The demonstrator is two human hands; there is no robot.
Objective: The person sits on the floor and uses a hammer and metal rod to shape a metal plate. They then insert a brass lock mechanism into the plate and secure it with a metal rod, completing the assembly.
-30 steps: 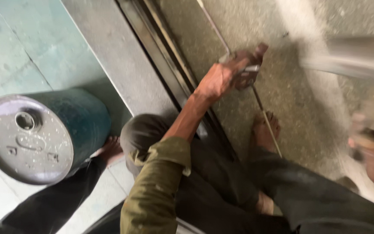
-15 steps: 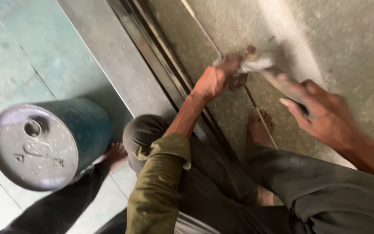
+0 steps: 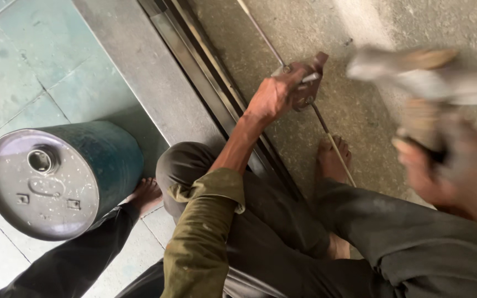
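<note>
A: Your left hand (image 3: 274, 96) is clamped on that metal clamp (image 3: 305, 83) over the rod (image 3: 332, 140), just past your fingers.

B: Right hand (image 3: 443, 165) grips a blurry hammer (image 3: 415, 72); a glancing blow could smash those knuckles.

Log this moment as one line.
left hand: holds metal piece on rod | right hand: raised, blurred, gripping tool | drum: beside

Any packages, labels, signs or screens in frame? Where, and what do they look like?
Metal drum: left on the tiled floor, beside a bare foot; round, dark green wall, grey speckled lid with a bung hole and small embossed marks.
Labels, signs, screens: none visible.
</note>
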